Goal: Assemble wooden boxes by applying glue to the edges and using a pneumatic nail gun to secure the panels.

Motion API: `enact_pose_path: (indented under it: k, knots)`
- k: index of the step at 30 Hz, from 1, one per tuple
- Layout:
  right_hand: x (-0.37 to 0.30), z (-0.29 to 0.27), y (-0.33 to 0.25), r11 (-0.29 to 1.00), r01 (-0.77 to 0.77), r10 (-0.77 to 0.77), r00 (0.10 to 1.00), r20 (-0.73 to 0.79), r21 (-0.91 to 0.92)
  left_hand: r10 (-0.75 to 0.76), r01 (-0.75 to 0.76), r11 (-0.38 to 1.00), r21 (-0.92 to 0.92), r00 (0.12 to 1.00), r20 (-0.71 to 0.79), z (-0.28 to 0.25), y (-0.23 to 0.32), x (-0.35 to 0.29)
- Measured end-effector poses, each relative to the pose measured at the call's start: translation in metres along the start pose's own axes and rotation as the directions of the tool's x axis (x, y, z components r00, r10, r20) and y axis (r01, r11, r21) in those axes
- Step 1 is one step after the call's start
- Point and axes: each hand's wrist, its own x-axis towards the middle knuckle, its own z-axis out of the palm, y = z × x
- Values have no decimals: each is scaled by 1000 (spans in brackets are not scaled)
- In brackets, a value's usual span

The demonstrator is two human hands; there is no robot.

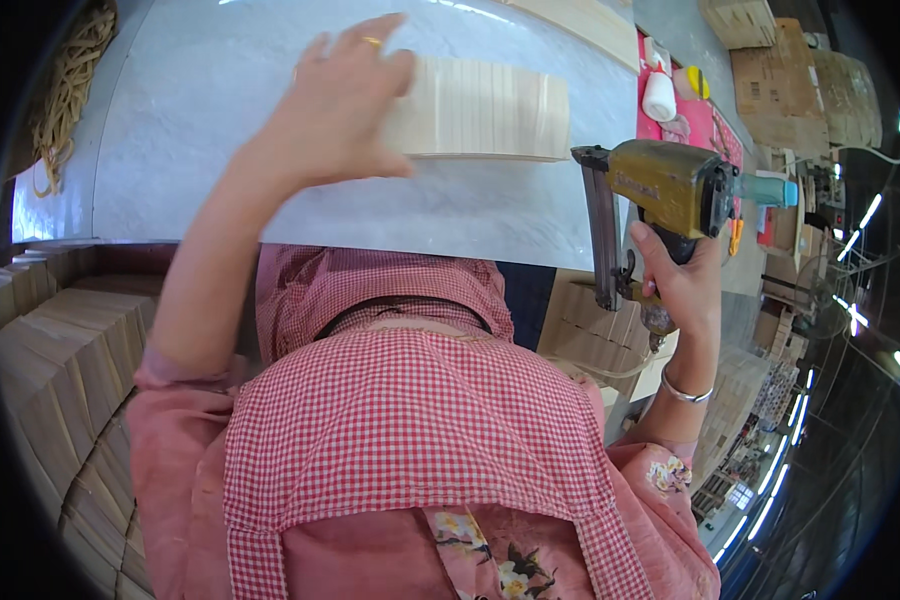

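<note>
A row of thin pale wooden slats (490, 108), packed side by side, lies on the grey-white marbled tabletop (200, 120). My left hand (345, 105) is at the left end of the row with thumb and fingers spread apart. It covers that end, and whether it touches the wood I cannot tell. In my right hand (685, 285) is a pneumatic nail gun (665, 185) with a yellow-brown body and a dark magazine. The gun stands off the row's right end, by the table's near right edge, and my fingers wrap its handle.
Stacked wooden pieces (60, 350) fill the lower left. A bundle of tan strips (75, 85) hangs at the far left. Long boards (575, 30) lie along the table's far side. A white bottle (659, 97) stands right of the table, with cardboard boxes (780, 85) beyond it.
</note>
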Motion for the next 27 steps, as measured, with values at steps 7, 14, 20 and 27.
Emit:
enact_pose_path:
  k: [7,14,20,27]
  knots:
    - [0,19,-16,996,89,-90,991,99,12,-35,33,999,-32,997,-69,11,0,-8]
    - [4,25,-20,997,82,-82,987,139,10,-16,18,1000,8,977,-212,29,11,0]
    - [5,30,-26,999,19,-25,990,141,42,-38,34,999,-25,981,-193,28,12,2]
    - [9,28,-38,996,-3,16,989,146,-90,-34,27,999,-35,981,-192,30,9,0]
